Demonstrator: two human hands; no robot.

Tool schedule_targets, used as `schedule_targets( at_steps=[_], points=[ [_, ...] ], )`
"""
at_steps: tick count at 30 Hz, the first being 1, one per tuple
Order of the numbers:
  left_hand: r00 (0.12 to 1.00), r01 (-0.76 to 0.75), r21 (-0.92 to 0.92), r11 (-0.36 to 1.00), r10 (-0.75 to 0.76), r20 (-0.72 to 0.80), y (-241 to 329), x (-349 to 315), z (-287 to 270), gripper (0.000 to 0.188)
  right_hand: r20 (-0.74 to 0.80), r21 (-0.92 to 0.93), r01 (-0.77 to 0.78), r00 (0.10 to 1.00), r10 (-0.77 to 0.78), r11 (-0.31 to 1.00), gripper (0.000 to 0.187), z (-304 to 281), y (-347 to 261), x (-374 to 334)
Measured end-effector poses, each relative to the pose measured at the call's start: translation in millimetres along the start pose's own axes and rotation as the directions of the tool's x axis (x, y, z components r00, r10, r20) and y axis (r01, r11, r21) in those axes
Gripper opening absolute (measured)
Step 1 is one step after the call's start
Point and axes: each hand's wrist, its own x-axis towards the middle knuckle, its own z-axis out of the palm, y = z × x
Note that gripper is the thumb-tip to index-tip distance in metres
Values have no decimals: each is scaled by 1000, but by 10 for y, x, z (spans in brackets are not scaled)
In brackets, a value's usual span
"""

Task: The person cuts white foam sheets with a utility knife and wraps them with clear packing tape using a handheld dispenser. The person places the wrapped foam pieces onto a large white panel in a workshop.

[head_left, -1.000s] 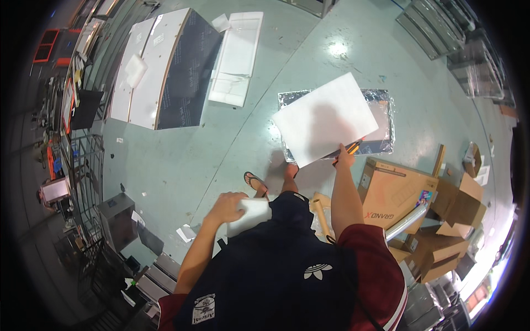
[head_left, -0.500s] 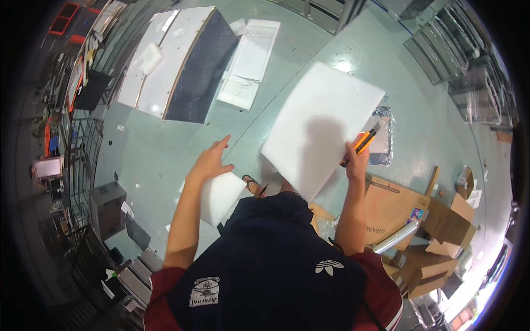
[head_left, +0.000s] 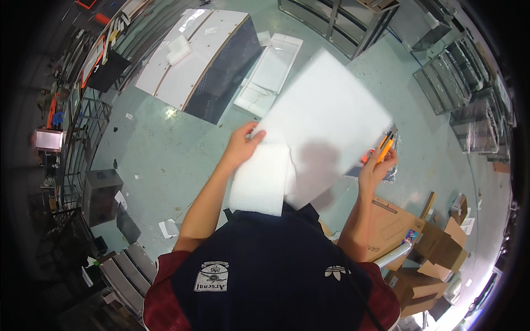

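Note:
A large white foam sheet (head_left: 337,105) is held up at a slant in front of my body, its edges slightly blurred. My left hand (head_left: 247,144) is closed at its left edge, with the thumb on the near side. Just below that hand, a smaller white foam piece (head_left: 258,185) overlaps the large sheet; whether the same grip holds both is hard to see. In my right hand (head_left: 377,166) is a yellow-and-black utility knife (head_left: 385,148), pointing up. That hand is at the sheet's right edge, and its fingers are partly hidden.
A large white-topped, dark-sided box (head_left: 199,60) stands on the floor at far left, beside a white foam tray (head_left: 270,71). Cardboard boxes (head_left: 441,237) lie at near right. Metal racks (head_left: 337,25) stand at the back, and a grey metal box (head_left: 103,196) at left.
My left hand has moved right and closed at the large sheet's left edge, bringing the smaller foam piece up against it. My right hand with the knife has shifted right, and the sheet has turned.

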Motion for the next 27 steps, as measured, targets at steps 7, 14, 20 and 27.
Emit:
schedule_targets(
  at_steps=[7, 14, 20, 27],
  points=[
    [976, -150, 241, 959, 182, -116, 384, -386, -94, 40, 806, -260, 616, 563, -185, 744, 29, 607, -976, -837],
    [923, -259, 263, 930, 318, -217, 536, -606, -210, 29, 833, -409, 702, 548, -76, 584, 29, 914, -1243, -1043],
    [922, -259, 166, 952, 295, -252, 330, -701, -357, 27, 825, -512, 613, 545, 147, 602, 23, 498, -916, -1098],
    [994, -111, 147, 983, 110, 17, 236, -699, -680, 24, 846, -338, 620, 530, -60, 708, 20, 194, -649, -1047]
  ],
)
